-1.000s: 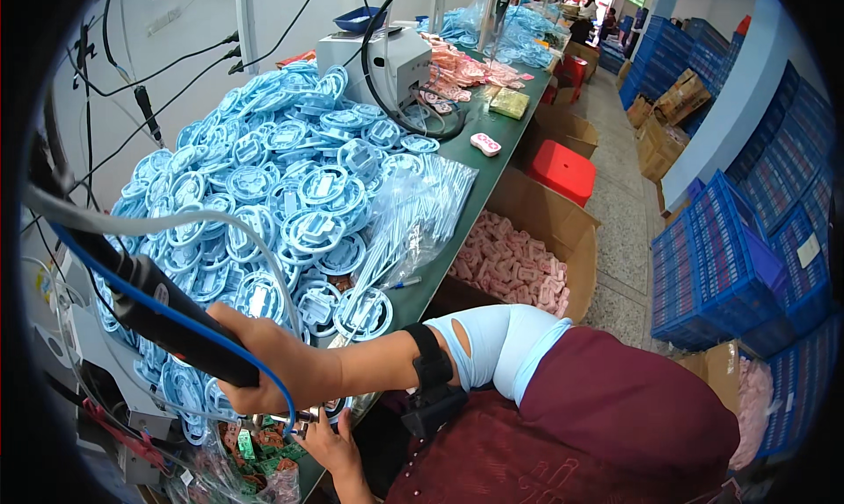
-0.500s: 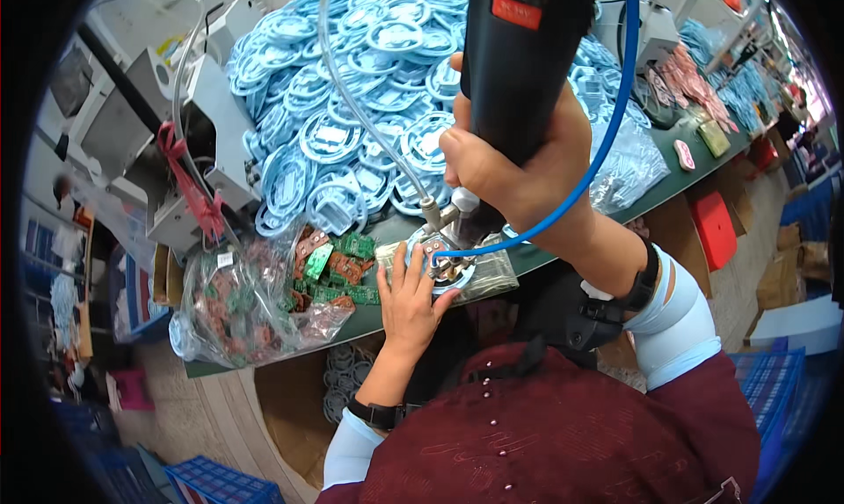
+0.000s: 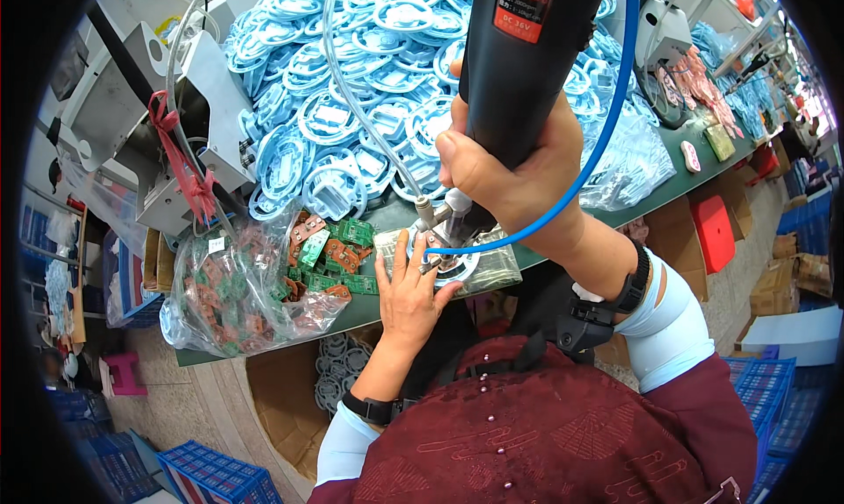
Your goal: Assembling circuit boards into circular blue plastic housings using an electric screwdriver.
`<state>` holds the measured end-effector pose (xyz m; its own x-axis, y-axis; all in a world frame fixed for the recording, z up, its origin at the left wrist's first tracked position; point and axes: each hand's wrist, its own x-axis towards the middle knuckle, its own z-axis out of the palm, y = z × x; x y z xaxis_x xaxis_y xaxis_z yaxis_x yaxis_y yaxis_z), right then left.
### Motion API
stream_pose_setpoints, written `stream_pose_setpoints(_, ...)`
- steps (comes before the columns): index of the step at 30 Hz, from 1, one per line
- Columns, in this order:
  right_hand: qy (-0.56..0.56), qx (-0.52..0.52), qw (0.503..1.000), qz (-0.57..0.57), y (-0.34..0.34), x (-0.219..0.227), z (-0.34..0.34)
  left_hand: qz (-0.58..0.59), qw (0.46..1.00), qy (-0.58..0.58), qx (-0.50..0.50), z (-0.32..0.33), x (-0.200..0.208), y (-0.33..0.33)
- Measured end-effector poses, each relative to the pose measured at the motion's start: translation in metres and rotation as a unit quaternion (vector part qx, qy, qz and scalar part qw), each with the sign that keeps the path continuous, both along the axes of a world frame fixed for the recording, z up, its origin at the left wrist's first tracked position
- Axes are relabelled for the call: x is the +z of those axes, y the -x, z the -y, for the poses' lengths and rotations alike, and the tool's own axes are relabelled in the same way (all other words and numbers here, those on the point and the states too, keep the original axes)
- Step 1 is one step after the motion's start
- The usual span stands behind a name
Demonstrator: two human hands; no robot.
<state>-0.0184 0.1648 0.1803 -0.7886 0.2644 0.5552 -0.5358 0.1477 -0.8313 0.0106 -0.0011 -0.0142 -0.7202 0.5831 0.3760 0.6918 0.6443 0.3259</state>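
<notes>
"Two hands on one small job there, in the middle of the frame. What's changed?"

"Mostly where the person is looking. A second ago the head view ran off along the bench; now it faces the work squarely. Over the last half second, the hands have hardly shifted."

"How's the right hand (image 3: 519,170) gripping?"

"Wrapped firmly round that black tool (image 3: 519,73), upper centre, thumb across the near side. A blue hose (image 3: 527,233) loops beside it, down to the metal fittings near the nose."

"And the left hand (image 3: 407,300)?"

"Just left of centre, fingers spread, fingertips at the left side of the pale blue ring (image 3: 464,268). I'd call it steadying rather than pinching, though the fittings cover part of it."

"Where is the ring lying?"

"Centre of the frame, under the tool's nose, on a clear packet (image 3: 497,273) at the near edge of the green table (image 3: 363,309). Whether the tip touches it, I can't tell."

"So what does the change mean for the work?"

"To my eye, attention is back on that ring, and the steady hands suggest the tool is lined up with it."

"What's around them?"

"A heap of blue rings (image 3: 299,73) across the top, and a plastic bag (image 3: 215,284) of circuit boards at left, some loose green and brown boards (image 3: 338,258) beside the hand."
</notes>
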Motion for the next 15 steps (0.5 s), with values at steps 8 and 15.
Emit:
stream_pose_setpoints(8,-0.013,0.002,1.000,0.007,0.003,-0.003,-0.002,-0.004,1.000,0.000,0.000,-0.003,0.000,0.002)
stream_pose_setpoints(15,-0.061,-0.016,0.998,0.015,-0.007,-0.012,0.001,-0.031,0.999,-0.024,0.002,-0.003,0.009,0.002)
